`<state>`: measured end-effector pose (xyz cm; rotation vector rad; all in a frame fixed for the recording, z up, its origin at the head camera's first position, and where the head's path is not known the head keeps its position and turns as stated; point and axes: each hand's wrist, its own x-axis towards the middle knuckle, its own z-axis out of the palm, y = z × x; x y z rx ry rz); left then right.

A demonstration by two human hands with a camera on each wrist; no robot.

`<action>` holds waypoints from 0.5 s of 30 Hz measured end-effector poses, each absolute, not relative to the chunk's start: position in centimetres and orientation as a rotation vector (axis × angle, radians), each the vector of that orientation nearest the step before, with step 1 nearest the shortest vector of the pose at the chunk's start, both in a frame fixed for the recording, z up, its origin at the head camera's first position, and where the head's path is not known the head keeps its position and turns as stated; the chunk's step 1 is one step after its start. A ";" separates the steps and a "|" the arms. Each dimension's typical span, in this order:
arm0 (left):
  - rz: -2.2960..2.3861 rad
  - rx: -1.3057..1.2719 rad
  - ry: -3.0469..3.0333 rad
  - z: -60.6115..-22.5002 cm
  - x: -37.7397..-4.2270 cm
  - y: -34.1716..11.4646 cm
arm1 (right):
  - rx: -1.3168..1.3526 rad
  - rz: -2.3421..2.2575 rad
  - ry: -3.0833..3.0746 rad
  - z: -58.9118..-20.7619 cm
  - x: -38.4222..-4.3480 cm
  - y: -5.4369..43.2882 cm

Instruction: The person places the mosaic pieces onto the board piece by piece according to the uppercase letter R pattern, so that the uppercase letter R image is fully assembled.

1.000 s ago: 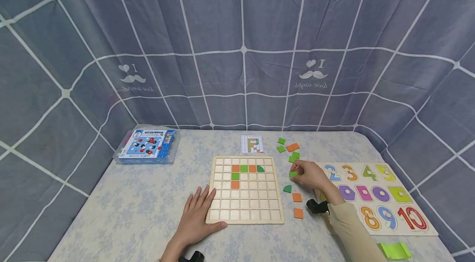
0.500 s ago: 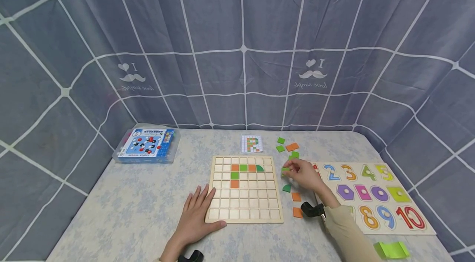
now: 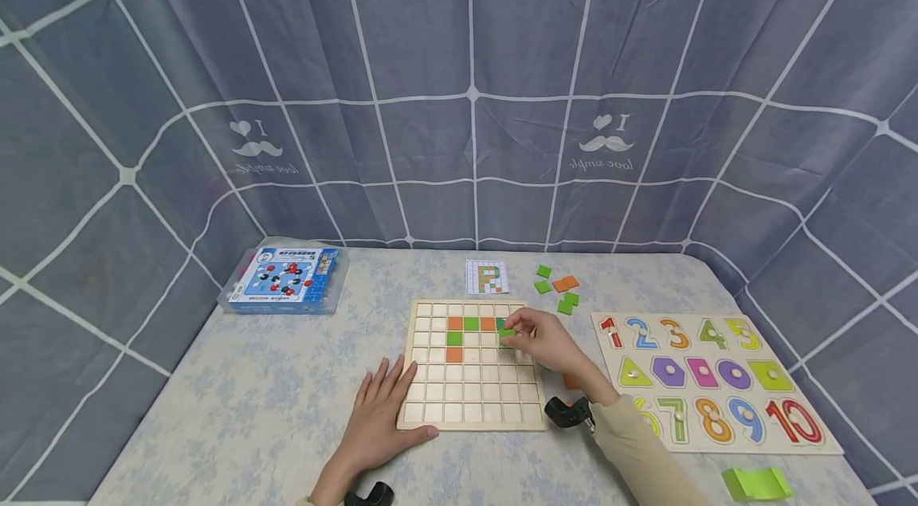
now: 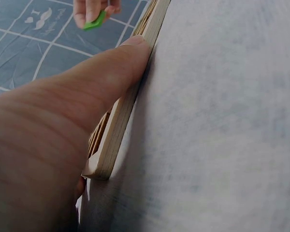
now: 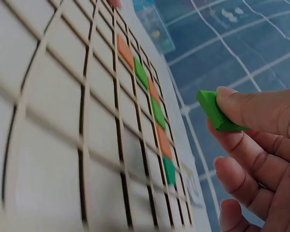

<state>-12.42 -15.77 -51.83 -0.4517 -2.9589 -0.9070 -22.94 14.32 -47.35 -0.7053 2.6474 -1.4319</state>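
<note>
In my right hand (image 3: 545,340) a green square tile (image 5: 213,112) is pinched between thumb and fingertips. It hangs over the upper right part of a wooden grid board (image 3: 472,413), apart from the cells. My left hand (image 3: 376,418) lies with fingers spread at the board's lower left corner, thumb along the front edge. Orange and green squares sit in the board's cells in a row and down a column, such as an orange tile (image 3: 455,355). A dark green quarter-round tile (image 5: 169,170) ends the row, partly covered by the right hand in the head view.
A printed pattern card (image 3: 487,277) lies behind the board. Several loose tiles (image 3: 543,287) are to its right. A number puzzle board (image 3: 688,402) occupies the right side, with a bright green piece (image 3: 757,484) in front. A plastic box (image 3: 283,283) sits back left.
My right hand has carried the green square tile leftward from the loose tiles to above the board, uncovering the puzzle's left side. The left hand has stayed in place.
</note>
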 end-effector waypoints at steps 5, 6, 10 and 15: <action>-0.894 -0.458 -2.942 -52.0 -12.4 -15.8 | -0.770 -1.455 2.589 -48.0 -22.8 12.2; -0.891 -0.459 -2.935 -52.0 -12.5 -15.7 | -0.787 -1.458 2.578 -48.1 -22.7 11.8; -0.876 -0.449 -2.937 -52.1 -12.5 -15.7 | -0.835 -1.450 2.539 -48.5 -22.4 10.4; -0.875 -0.451 -2.952 -52.1 -12.4 -15.7 | -0.797 -1.414 2.527 -48.9 -22.0 8.8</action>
